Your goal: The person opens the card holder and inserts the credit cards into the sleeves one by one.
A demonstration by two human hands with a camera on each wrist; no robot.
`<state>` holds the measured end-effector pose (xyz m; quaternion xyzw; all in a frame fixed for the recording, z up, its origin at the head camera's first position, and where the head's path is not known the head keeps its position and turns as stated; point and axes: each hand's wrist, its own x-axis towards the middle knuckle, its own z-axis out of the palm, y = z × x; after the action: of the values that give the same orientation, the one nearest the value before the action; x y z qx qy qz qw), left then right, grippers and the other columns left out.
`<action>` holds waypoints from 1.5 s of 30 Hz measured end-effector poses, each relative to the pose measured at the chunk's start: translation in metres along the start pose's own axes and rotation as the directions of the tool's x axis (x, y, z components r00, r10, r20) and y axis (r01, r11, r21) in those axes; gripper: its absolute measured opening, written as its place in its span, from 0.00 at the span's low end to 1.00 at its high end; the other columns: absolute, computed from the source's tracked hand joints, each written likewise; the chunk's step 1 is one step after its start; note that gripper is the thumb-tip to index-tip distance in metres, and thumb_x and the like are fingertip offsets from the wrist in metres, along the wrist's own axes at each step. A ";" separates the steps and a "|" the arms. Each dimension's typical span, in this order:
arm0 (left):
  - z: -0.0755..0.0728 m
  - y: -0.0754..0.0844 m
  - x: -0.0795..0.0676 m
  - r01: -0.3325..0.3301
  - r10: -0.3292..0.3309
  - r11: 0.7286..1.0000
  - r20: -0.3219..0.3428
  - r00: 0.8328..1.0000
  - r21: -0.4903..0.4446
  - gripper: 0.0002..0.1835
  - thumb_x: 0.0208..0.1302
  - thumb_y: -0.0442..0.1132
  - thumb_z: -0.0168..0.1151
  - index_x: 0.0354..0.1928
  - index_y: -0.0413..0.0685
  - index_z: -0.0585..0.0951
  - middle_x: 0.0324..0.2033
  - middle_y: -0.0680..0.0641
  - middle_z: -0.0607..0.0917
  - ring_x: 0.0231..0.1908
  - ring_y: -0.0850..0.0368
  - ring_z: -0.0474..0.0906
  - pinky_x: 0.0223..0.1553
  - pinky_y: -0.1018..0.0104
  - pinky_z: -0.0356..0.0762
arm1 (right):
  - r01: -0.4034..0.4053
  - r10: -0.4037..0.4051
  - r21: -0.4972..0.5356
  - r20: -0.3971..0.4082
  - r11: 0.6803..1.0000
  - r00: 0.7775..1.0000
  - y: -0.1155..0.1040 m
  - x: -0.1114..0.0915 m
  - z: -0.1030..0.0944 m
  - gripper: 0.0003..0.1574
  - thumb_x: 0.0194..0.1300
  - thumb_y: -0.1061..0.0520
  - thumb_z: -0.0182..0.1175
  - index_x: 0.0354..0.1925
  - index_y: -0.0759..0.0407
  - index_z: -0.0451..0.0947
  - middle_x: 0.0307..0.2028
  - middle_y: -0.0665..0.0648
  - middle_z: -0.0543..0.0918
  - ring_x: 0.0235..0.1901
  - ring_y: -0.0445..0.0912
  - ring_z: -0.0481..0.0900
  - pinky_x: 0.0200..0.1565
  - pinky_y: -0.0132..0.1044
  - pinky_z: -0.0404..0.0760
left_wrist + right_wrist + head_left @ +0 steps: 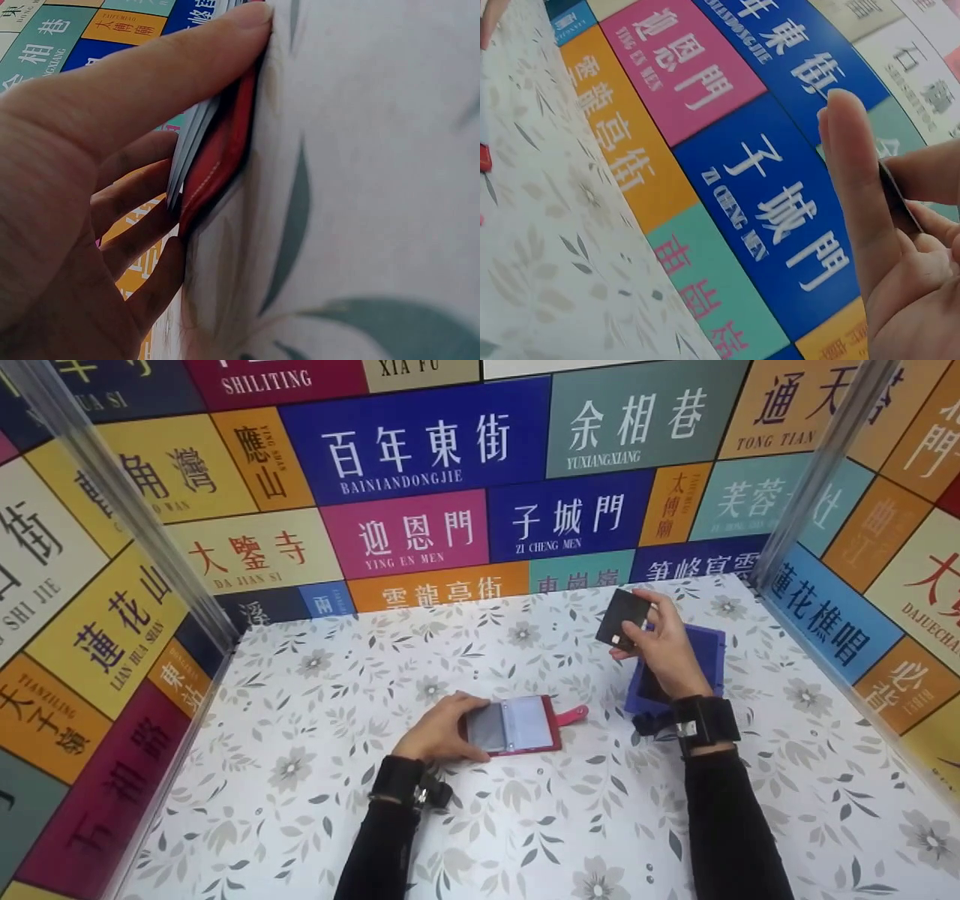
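A small red card holder (pixel 556 727) lies open on the table, its clear sleeves and a white page facing up. My left hand (pixel 441 729) grips its left side, thumb along the near edge and fingers at the far edge; the left wrist view shows the red cover (pixel 225 154) and the stacked sleeves edge-on. Raised over the table on the right, my right hand (pixel 666 641) pinches a black card (pixel 621 619) with a small chip, between thumb and fingers. In the right wrist view the card (pixel 900 199) is seen nearly edge-on.
A blue box (pixel 709 649) stands under the right hand and wrist, partly covered by them; its inside looks dark. The holder's pink snap strap (pixel 574 715) sticks out to the right. Colourful panels with lettering (pixel 420 442) wall the flower-patterned table (pixel 480 825) at back and sides.
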<state>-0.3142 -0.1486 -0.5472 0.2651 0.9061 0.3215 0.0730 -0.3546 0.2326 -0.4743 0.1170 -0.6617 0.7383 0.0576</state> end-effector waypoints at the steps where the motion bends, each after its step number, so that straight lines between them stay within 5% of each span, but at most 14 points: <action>1: 0.000 0.000 0.000 -0.008 0.008 1.000 -0.002 1.000 0.005 0.50 0.41 0.47 0.87 0.71 0.47 0.76 0.62 0.44 0.80 0.63 0.46 0.74 0.70 0.49 0.70 | 0.002 -0.002 -0.008 0.001 1.000 1.000 0.002 0.001 0.006 0.35 0.77 0.66 0.53 0.76 0.58 0.55 0.66 0.67 0.70 0.43 0.47 0.90 0.34 0.39 0.90; 10: 0.002 0.001 0.001 0.009 -0.009 1.000 0.000 1.000 0.003 0.50 0.41 0.47 0.87 0.71 0.49 0.76 0.59 0.46 0.80 0.61 0.48 0.75 0.69 0.51 0.71 | -0.033 0.060 -0.187 0.140 0.982 0.988 0.045 -0.008 0.080 0.35 0.70 0.68 0.63 0.71 0.60 0.65 0.54 0.73 0.83 0.34 0.54 0.89 0.31 0.62 0.87; 15: 0.003 0.001 0.004 0.018 -0.018 1.000 -0.003 1.000 0.009 0.50 0.41 0.49 0.87 0.71 0.50 0.76 0.58 0.47 0.80 0.60 0.49 0.76 0.68 0.52 0.73 | -0.057 0.133 -0.322 0.220 0.945 0.966 0.072 -0.021 0.108 0.34 0.67 0.67 0.67 0.68 0.59 0.69 0.49 0.71 0.86 0.31 0.52 0.89 0.27 0.54 0.89; 20: 0.002 0.002 0.005 0.019 -0.019 1.000 0.000 1.000 0.006 0.50 0.40 0.48 0.88 0.71 0.51 0.76 0.56 0.46 0.81 0.58 0.49 0.76 0.66 0.52 0.74 | -0.062 0.176 -0.424 0.234 0.903 0.956 0.085 -0.025 0.115 0.32 0.65 0.68 0.68 0.64 0.61 0.70 0.42 0.69 0.86 0.22 0.48 0.86 0.23 0.44 0.88; 25: 0.000 0.001 0.004 0.028 -0.028 1.000 -0.005 1.000 0.002 0.51 0.39 0.47 0.88 0.70 0.50 0.77 0.56 0.47 0.81 0.58 0.49 0.76 0.66 0.52 0.73 | -0.105 0.222 -0.424 0.238 0.900 0.945 0.085 -0.023 0.113 0.32 0.63 0.70 0.68 0.63 0.66 0.69 0.41 0.72 0.86 0.18 0.46 0.84 0.24 0.44 0.88; 34: 0.000 -0.002 0.004 0.001 -0.001 1.000 -0.006 1.000 0.015 0.51 0.40 0.49 0.88 0.70 0.48 0.77 0.55 0.45 0.82 0.55 0.50 0.77 0.64 0.52 0.74 | -0.212 0.382 -0.463 0.312 0.861 0.870 0.081 -0.027 0.115 0.30 0.64 0.67 0.69 0.63 0.63 0.71 0.37 0.66 0.88 0.15 0.43 0.82 0.23 0.37 0.86; 45: 0.001 -0.004 0.003 -0.016 0.016 1.000 -0.019 1.000 0.005 0.52 0.38 0.49 0.89 0.70 0.47 0.77 0.56 0.44 0.82 0.56 0.47 0.77 0.65 0.51 0.74 | -0.225 0.388 -0.533 0.216 0.816 0.896 0.080 -0.036 0.134 0.35 0.58 0.63 0.77 0.58 0.64 0.69 0.30 0.57 0.83 0.13 0.42 0.80 0.19 0.36 0.84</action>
<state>-0.3176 -0.1491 -0.5502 0.2693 0.9055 0.3224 0.0610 -0.3258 0.0926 -0.5473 0.1049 -0.8389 0.5150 -0.1416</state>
